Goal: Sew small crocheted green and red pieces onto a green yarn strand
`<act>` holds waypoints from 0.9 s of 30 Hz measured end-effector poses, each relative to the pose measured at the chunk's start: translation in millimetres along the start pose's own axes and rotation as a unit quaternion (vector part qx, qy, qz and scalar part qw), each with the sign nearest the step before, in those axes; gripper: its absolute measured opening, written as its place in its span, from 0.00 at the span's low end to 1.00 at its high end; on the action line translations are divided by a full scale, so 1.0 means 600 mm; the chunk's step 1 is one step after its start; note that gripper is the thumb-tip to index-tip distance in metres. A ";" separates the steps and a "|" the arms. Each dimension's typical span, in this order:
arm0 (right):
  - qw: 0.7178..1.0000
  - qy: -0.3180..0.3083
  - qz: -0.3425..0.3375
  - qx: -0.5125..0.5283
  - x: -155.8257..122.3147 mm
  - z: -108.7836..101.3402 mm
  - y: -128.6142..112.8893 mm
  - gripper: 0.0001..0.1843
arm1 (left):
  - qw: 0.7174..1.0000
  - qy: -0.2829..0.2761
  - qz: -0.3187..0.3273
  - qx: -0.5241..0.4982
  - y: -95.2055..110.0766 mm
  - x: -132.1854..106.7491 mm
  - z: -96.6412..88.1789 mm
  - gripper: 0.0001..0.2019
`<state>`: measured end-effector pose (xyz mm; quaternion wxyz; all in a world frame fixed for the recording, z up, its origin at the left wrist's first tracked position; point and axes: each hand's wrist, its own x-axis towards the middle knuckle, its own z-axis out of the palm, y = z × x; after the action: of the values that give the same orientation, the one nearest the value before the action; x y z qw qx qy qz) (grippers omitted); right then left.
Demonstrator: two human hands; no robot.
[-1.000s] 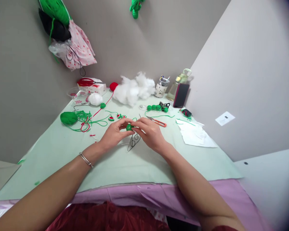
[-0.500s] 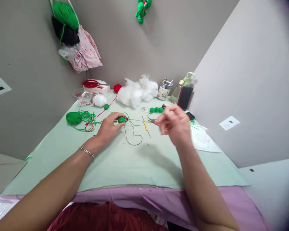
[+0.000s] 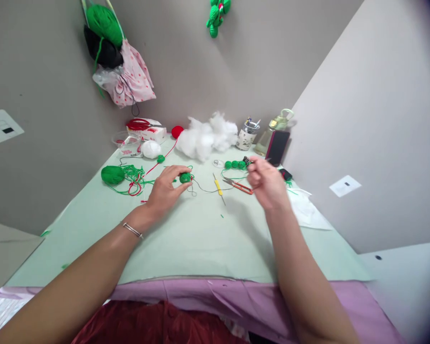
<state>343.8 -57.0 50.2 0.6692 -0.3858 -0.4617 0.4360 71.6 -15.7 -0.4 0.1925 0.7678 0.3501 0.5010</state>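
My left hand (image 3: 166, 187) pinches a small green crocheted ball (image 3: 185, 177) just above the pale green cloth (image 3: 186, 239). A thin dark thread (image 3: 209, 189) runs from the ball across the cloth toward my right hand (image 3: 267, 181), which is raised with its fingers pinched together, apparently on the thread's end or a needle too thin to make out. Between the hands lie a yellow-handled crochet hook (image 3: 219, 187) and orange-handled snips (image 3: 239, 185).
A green yarn ball (image 3: 112, 175) with tangled green and red strands lies at the left. White stuffing (image 3: 208, 136), a pen cup (image 3: 246, 136), a bottle (image 3: 275, 128), a phone (image 3: 277, 147) and red scissors on a box (image 3: 143, 128) line the back. White paper (image 3: 308, 212) lies at the right.
My right hand let go of the green ball and pulled away to the right and up, drawing the dark thread out. The left hand kept the ball and shifted slightly away from me.
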 end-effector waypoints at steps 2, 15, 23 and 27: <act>0.990 -0.100 0.076 -0.058 -0.027 0.058 0.020 0.17 | 0.999 -0.022 0.028 0.008 0.017 -0.006 0.005 0.14; 0.946 -0.219 0.185 -0.155 -0.060 0.105 0.054 0.18 | 0.996 -0.050 0.069 0.026 0.021 -0.012 0.011 0.12; 0.943 -0.284 0.119 -0.124 -0.072 0.095 0.020 0.11 | 1.000 -0.006 -0.013 0.002 -0.004 0.001 0.000 0.13; 0.921 -0.372 0.080 -0.083 -0.076 0.050 -0.027 0.13 | 0.990 0.050 -0.120 -0.057 -0.025 0.016 -0.014 0.13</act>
<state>310.3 -101.4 60.8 0.3775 -0.2853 -0.6799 0.5602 61.3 1.1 -0.7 0.2771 0.6822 0.4195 0.5309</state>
